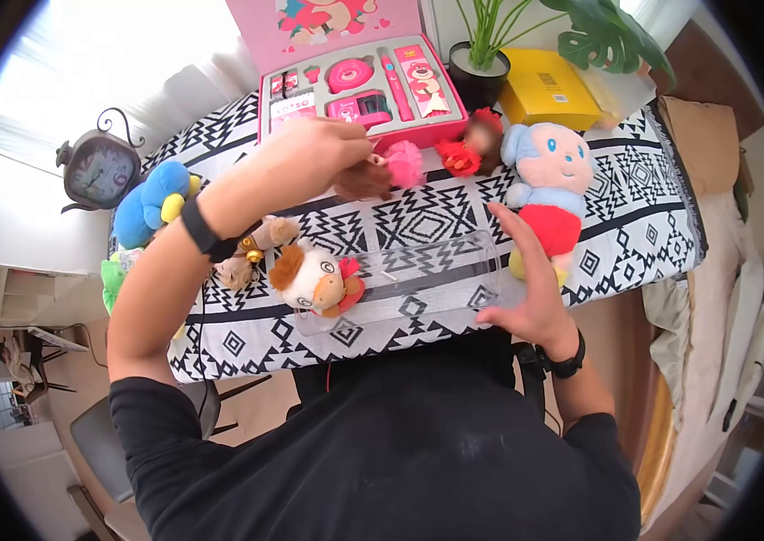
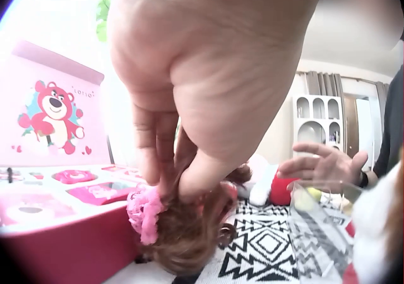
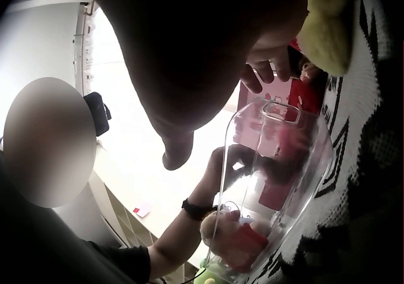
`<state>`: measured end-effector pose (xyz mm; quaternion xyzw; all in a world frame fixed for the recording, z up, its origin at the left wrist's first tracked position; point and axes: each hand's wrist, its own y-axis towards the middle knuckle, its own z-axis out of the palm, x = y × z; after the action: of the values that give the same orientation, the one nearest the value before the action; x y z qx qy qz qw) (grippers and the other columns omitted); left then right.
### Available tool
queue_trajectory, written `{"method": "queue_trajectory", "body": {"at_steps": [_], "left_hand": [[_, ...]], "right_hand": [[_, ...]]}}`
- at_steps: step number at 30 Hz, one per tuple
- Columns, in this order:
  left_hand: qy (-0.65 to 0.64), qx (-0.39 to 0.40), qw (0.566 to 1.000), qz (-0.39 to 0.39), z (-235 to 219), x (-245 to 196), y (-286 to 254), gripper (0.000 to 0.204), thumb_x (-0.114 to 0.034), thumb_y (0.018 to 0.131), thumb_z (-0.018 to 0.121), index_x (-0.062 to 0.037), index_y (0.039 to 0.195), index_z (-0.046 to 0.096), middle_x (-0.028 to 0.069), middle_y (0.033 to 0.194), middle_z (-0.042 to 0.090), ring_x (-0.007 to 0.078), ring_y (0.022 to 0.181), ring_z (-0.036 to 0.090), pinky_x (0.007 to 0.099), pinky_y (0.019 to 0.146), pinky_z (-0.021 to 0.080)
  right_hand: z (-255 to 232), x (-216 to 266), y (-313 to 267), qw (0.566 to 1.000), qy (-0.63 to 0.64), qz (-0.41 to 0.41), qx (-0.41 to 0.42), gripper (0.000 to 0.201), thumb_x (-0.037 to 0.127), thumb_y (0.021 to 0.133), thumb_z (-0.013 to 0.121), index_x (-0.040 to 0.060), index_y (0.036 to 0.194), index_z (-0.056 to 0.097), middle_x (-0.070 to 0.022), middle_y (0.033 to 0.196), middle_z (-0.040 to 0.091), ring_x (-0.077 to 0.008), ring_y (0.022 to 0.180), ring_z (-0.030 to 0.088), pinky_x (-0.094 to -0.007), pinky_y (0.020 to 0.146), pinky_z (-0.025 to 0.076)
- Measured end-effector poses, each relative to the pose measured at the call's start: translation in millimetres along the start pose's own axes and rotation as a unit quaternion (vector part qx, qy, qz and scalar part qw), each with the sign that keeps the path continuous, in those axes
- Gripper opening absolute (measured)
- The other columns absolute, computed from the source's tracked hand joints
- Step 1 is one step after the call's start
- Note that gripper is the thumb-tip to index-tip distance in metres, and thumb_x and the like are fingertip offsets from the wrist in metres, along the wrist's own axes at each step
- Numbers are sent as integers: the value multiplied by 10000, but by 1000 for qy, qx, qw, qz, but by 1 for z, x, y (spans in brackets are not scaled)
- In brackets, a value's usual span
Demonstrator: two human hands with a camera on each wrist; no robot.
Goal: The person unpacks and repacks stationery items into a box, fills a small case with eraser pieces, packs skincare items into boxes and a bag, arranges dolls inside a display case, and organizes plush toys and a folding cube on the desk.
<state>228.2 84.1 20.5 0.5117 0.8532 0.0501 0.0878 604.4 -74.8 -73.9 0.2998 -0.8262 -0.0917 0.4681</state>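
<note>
My left hand (image 1: 314, 153) reaches to the front of the pink gift box and pinches a brown-haired doll (image 2: 183, 233) from above. The doll hangs head down or leans, with pink frilly fabric (image 1: 405, 165) beside its hair; most of its body is hidden. My right hand (image 1: 533, 293) has its fingers spread and thumb apart, beside the right end of a clear plastic bin (image 1: 441, 308), holding nothing. A white-and-brown plush animal (image 1: 317, 275) with big round eyes sits at the bin's left end. A second doll in red (image 1: 460, 159) lies right of the first.
The open pink gift box (image 1: 418, 135) stands at the back. Left are a blue plush (image 1: 140, 212), a beige plush (image 1: 265, 236) and a clock (image 1: 102, 171). Right are a blue-and-red plush (image 1: 555, 225), a yellow box (image 1: 544, 90) and a potted plant (image 1: 479, 77).
</note>
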Motion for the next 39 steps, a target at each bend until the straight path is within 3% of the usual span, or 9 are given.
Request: {"method": "queue_trajectory", "body": {"at_steps": [10,13,17,20,22,26,29,33,39], "left_hand": [[25,-187,977,102,-94,-67,-11,187,23,825,807,42,1001,748,173,1099,798,348,933,809,419,748,654],[115,-184,960,178,-96,-95,-9,349,-79,687,801,90,989,751,228,1096,793,371,934,829,417,712,669],[162,-176,949,205,-86,-117,-15,317,-51,684,800,109,956,769,253,1096,804,387,977,840,414,723,682],[149,-181,951,203,-86,-119,-19,317,-44,706,809,118,976,773,263,1109,803,390,975,838,416,729,686],[168,-165,950,205,-86,-112,-23,340,-73,732,828,101,1020,782,253,1166,804,391,1013,834,426,736,677],[145,-99,976,129,-102,-106,-27,421,-171,787,910,53,1129,814,220,1350,784,399,1265,772,503,976,652],[-33,-213,976,31,-104,-104,-31,907,-396,708,1112,6,1438,754,266,1529,731,476,1437,686,571,1238,501],[-186,-157,964,-105,-85,-124,-28,916,-289,696,1107,1,1479,730,184,1519,757,373,1440,702,517,1252,506],[-102,-144,980,-97,-53,-118,-48,624,-76,767,998,-40,1340,753,104,1188,832,342,1136,794,422,1085,616]], "right_hand": [[-16,25,95,984,174,-20,-46,705,368,1111,824,-29,1634,568,-153,1585,678,-260,1465,645,-407,1222,518],[-26,49,115,880,450,148,43,730,409,1131,811,-22,1648,529,-129,1422,752,-186,1310,711,-347,1096,582],[-7,68,106,850,447,209,185,687,354,1121,826,-10,1633,548,-95,1291,788,-151,1206,733,-338,1035,603],[0,78,97,860,401,210,234,588,271,1077,858,-20,1538,636,-80,1222,796,-121,1117,736,-326,975,611],[4,72,100,955,257,81,127,471,78,1031,862,-2,1453,668,2,1253,751,-74,1174,702,-264,992,581],[-14,82,113,996,13,88,15,320,69,1012,863,-12,1294,734,-55,1102,829,-94,996,759,-280,884,594],[-5,91,112,999,-53,-10,-8,330,76,993,878,-19,1275,735,-149,1042,830,-230,928,817,-338,825,612],[19,102,105,991,-63,-111,34,341,80,987,889,-22,1265,719,-193,1055,788,-377,917,812,-435,771,628],[26,105,93,983,-104,-144,40,393,65,964,899,-45,1278,690,-201,1076,788,-393,903,806,-444,760,634]]}}
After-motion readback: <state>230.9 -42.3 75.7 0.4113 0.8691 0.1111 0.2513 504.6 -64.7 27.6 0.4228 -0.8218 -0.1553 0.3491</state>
